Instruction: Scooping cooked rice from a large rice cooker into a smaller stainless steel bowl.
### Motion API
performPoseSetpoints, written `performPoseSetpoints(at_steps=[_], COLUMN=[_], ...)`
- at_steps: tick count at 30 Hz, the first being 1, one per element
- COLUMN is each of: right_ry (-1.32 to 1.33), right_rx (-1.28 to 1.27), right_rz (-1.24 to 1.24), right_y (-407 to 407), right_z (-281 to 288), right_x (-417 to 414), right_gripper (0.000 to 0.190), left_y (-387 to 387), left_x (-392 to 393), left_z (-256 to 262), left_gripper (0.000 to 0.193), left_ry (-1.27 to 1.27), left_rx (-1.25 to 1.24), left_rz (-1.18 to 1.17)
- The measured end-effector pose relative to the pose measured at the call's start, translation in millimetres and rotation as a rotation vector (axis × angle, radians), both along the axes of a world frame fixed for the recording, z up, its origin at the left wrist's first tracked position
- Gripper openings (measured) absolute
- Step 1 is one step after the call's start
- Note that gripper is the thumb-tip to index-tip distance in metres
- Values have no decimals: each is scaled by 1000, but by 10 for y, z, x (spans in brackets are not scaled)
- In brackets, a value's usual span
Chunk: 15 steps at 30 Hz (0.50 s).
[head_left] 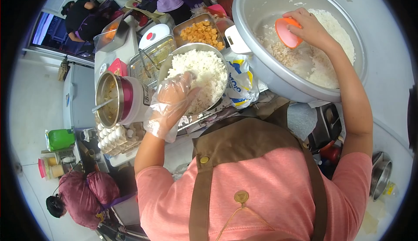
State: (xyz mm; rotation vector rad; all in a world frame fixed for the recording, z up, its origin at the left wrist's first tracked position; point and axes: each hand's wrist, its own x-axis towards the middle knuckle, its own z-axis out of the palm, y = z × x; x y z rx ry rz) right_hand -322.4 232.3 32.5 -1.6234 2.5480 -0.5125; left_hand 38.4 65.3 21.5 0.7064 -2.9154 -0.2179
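My right hand point(308, 27) grips a small orange plastic bowl point(289, 33), tilted inside a large grey metal rice pot point(243, 9). White cooked rice point(329, 68) lies along the pot's far right side, with browner grains point(284, 56) below the orange bowl. A clear plastic glove covers my left hand point(176, 92), which reaches over the near left rim of a round metal bowl point(225, 87). This bowl is heaped with white rice point(199, 61). My left thumb and fingers are at the rice; their tips are blurred, and whether they hold any is unclear.
Fried pieces fill a metal tray point(214, 40) behind the rice bowl, beside a wire basket point(152, 56) with tongs. A metal pot with a spoon point(109, 99) stands left, above egg trays point(120, 140). Co-workers point(83, 20) stand farther off; another person point(81, 197) bends at lower left.
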Motion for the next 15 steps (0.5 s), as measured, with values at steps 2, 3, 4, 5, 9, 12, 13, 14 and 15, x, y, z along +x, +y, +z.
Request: performPoseSetpoints(at_steps=[2, 3, 4, 5, 9, 12, 13, 14, 15], right_ry=[4, 4, 3, 5, 13, 21, 5, -12, -10], right_rx=[-15, -16, -8, 4, 9, -5, -7, -9, -10], right_rz=[11, 13, 8, -1, 14, 8, 8, 6, 9], right_y=[-3, -8, -8, -8, -14, -7, -13, -11, -12], right_z=[-2, 0, 1, -1, 10, -22, -28, -27, -18], right_x=[-12, -6, 2, 6, 25, 6, -3, -6, -1], right_gripper=[41, 41, 40, 40, 39, 38, 39, 39, 39], left_y=[-28, 0, 24, 92, 93, -22, -101, -159, -227], left_x=[20, 31, 13, -79, -311, -440, -465, -493, -478], left_z=[-66, -105, -135, -129, -252, -297, -357, -375, -374], left_gripper=[38, 42, 42, 41, 40, 36, 35, 33, 32], left_ry=[-60, -89, -88, -116, -125, -111, -73, -36, 46], left_rx=[249, 122, 121, 57, 7, -46, -102, -158, -245], left_rz=[-155, -295, -293, -337, -301, -318, -320, -326, -367])
